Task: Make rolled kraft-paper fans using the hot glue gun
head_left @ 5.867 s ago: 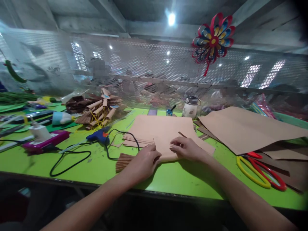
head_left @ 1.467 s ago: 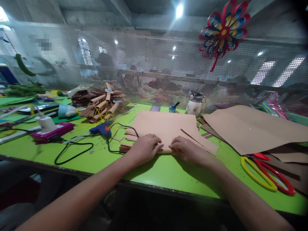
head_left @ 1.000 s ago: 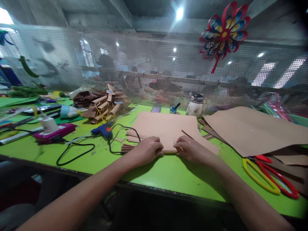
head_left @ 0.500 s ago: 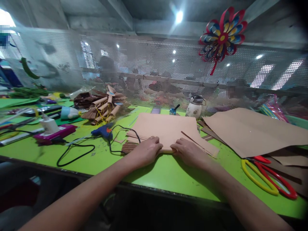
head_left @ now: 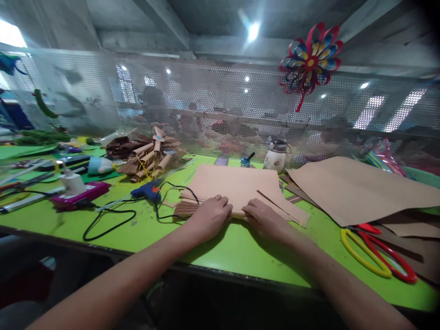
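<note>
A sheet of brown kraft paper (head_left: 237, 181) lies on the green table in front of me, its near edge rolled or folded over. My left hand (head_left: 213, 214) grips that edge from the left with curled fingers. On the right, my right hand (head_left: 263, 216) has its fingers closed on the same edge, a short gap from the left. Beside the left hand is a stack of narrow brown paper strips (head_left: 185, 208). More paper strips (head_left: 287, 208) lie past the right hand. The fingertips' undersides and thumbs are mostly hidden.
Left of the paper lie a blue glue gun (head_left: 147, 191) with a looping black cord and a purple power strip (head_left: 80, 196). Bundled brown paper pieces (head_left: 151, 156) sit behind. Large scissors (head_left: 381, 254) and a big kraft sheet (head_left: 360, 188) are at right. A white jar (head_left: 276, 156) stands behind.
The view has shifted slightly, so the surroundings sit a little lower and further left. Both hands keep their hold on the paper's near edge, with hardly any movement.
</note>
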`<state>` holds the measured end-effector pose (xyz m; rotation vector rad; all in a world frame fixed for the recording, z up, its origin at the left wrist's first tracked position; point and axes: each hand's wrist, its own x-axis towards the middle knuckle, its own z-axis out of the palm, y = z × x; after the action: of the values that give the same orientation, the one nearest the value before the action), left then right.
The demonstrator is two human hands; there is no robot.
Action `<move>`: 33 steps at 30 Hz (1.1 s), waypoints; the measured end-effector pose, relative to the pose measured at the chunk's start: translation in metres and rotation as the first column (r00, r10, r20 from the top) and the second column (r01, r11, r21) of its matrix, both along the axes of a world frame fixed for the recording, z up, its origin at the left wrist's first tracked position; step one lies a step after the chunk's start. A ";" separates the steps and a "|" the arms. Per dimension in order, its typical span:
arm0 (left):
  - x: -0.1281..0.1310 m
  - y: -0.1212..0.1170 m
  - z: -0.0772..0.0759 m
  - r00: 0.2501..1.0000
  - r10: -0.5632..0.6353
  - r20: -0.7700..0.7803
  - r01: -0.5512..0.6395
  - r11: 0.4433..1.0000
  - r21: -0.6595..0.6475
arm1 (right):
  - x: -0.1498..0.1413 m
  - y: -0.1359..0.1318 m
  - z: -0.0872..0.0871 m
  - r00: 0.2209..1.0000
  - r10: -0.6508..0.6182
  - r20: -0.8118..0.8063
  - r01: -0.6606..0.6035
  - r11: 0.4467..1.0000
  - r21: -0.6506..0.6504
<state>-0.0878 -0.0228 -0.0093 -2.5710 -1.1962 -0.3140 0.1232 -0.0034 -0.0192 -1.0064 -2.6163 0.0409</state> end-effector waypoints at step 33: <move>-0.044 0.030 0.068 0.996 0.082 0.019 -0.078 0.984 -0.161 | 0.015 -0.002 0.031 0.991 -0.134 0.010 0.134 0.990 0.049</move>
<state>-0.1323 0.0074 0.0583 -2.6515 -1.3816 -0.2432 0.1385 -0.0051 0.0113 -1.1662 -2.5420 -0.0615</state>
